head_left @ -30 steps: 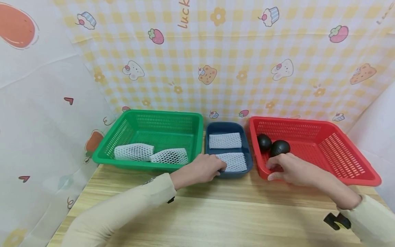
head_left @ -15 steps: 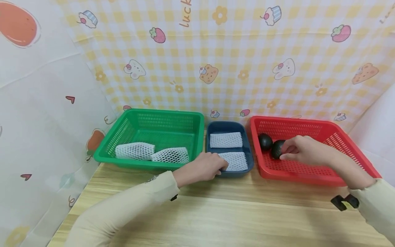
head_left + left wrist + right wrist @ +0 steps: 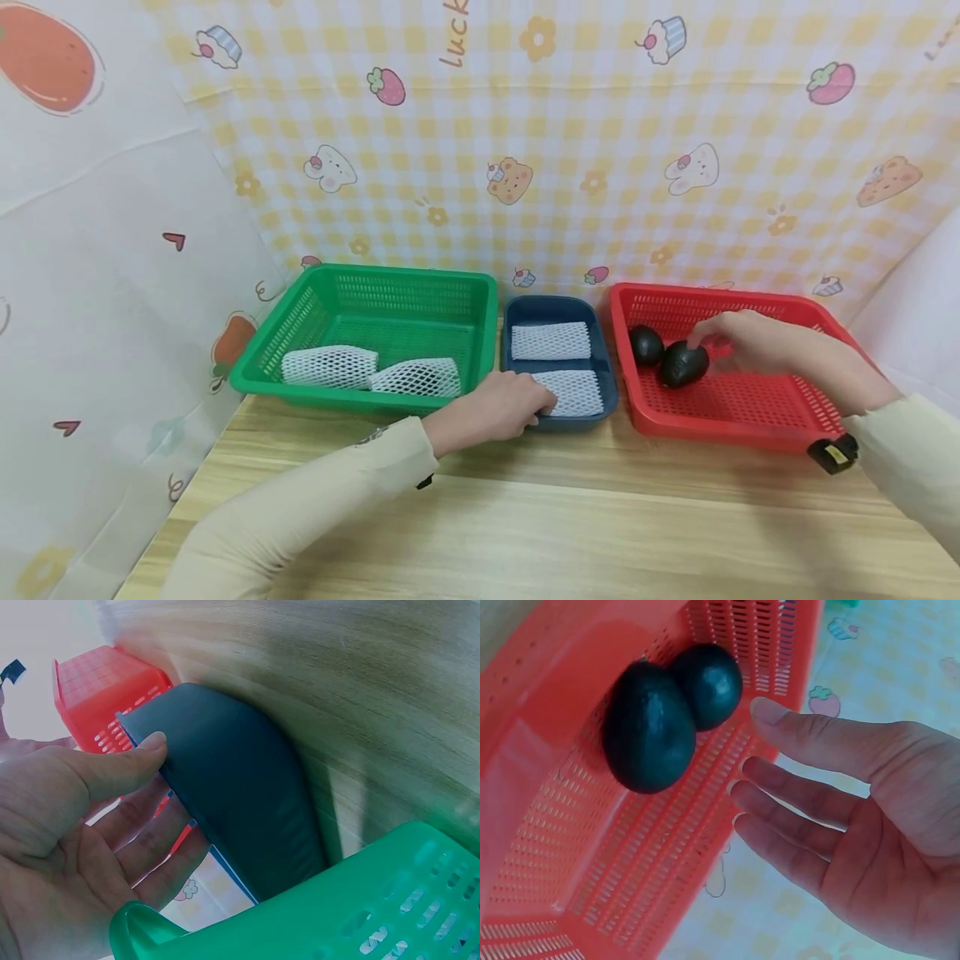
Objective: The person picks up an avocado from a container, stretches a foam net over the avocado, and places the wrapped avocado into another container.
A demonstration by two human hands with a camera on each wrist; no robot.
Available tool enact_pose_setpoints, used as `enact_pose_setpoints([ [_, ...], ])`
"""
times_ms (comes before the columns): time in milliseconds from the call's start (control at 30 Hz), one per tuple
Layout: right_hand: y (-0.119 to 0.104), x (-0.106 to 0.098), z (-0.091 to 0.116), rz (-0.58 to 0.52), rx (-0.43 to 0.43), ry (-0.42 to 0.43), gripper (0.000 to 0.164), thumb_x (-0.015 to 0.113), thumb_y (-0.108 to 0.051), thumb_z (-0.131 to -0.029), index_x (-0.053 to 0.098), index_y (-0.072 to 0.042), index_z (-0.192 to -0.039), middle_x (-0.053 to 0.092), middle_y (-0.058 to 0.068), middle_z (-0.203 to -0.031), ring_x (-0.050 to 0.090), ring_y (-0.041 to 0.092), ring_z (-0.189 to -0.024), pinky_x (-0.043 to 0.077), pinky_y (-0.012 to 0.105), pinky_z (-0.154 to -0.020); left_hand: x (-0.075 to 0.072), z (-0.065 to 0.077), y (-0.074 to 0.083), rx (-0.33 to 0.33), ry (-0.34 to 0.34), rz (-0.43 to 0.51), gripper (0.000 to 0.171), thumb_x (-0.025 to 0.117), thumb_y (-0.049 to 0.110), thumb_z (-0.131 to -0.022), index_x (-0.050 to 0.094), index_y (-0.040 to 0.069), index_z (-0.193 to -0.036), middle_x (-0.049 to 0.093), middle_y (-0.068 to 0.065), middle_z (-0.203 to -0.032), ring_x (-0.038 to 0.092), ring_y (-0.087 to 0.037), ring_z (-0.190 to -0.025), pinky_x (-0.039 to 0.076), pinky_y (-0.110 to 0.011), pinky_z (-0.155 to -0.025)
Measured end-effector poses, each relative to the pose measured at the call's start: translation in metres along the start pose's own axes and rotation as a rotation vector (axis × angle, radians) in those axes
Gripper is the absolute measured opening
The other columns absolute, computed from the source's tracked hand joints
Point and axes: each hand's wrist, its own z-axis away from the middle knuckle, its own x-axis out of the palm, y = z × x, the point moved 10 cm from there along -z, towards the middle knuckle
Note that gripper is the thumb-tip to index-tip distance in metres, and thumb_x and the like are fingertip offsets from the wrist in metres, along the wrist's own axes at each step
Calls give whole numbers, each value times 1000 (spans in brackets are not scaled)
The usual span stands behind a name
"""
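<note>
Two dark avocados lie side by side at the left end of the red basket [image 3: 750, 425]: the nearer avocado [image 3: 684, 364] and the farther avocado [image 3: 645, 344]. My right hand [image 3: 750, 340] hovers over the basket just right of the nearer one. In the right wrist view its fingers and thumb are spread apart, with a gap to both avocados. My left hand [image 3: 498, 407] grips the rim of the dark blue tray [image 3: 555, 423], thumb on the outer wall and fingers over the edge. Inside the tray lie two white foam net sleeves, a front sleeve [image 3: 573, 393] and a back sleeve [image 3: 551, 342].
At left stands a green basket [image 3: 360, 404] holding two net-covered pieces, a left one [image 3: 328, 367] and a right one [image 3: 416, 378]. All containers sit in a row on the wooden table [image 3: 525, 525], against a patterned cloth [image 3: 450, 125].
My right hand has moved from the red basket's front left corner to the nearer avocado, then back to its right, uncovering it. The left hand has stayed at the tray.
</note>
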Motion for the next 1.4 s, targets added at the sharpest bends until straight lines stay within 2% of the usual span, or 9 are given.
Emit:
enact_pose_setpoints([
  [200,10,3,-6,45,13,-40,41,91,-4,-72,73,-6,-109,70,10,-109,66,37,-103,55,53,-84,1,0,0,10,9,0,21,74,14,-95,61,21,-81,54,10,-74,51,-10,-66,41,-24,-52],
  [567,17,5,-16,42,50,-58,42,92,-5,-72,73,-5,-109,70,14,-110,65,40,-104,56,53,-81,3,0,-2,-8,-2,10,19,73,15,-96,61,22,-82,55,11,-74,52,-10,-66,42,-24,-52],
  [800,22,10,-24,75,13,-99,41,92,-3,-69,73,-8,-106,70,12,-109,64,40,-104,55,53,-81,4,0,-3,-10,-1,7,19,72,16,-96,61,22,-83,55,11,-74,52,-10,-66,42,-24,-52],
  [933,29,15,-30,87,6,-122,45,92,-2,-69,73,-8,-109,69,12,-112,62,41,-108,54,55,-84,4,0,-4,-8,-1,-3,19,72,17,-97,61,22,-83,55,11,-75,52,-9,-67,42,-24,-52],
  [1233,45,30,-42,60,44,-193,55,93,0,-67,70,-3,-118,66,14,-117,60,38,-105,54,54,-83,5,0,-4,2,5,-6,17,73,18,-96,62,22,-84,56,11,-76,52,-9,-67,43,-24,-53],
  [1400,54,38,-46,52,104,-232,62,95,-4,-66,69,-6,-123,65,12,-115,58,36,-104,52,57,-87,4,0,-4,6,8,0,17,72,17,-97,62,22,-84,56,11,-76,52,-9,-67,43,-24,-53],
])
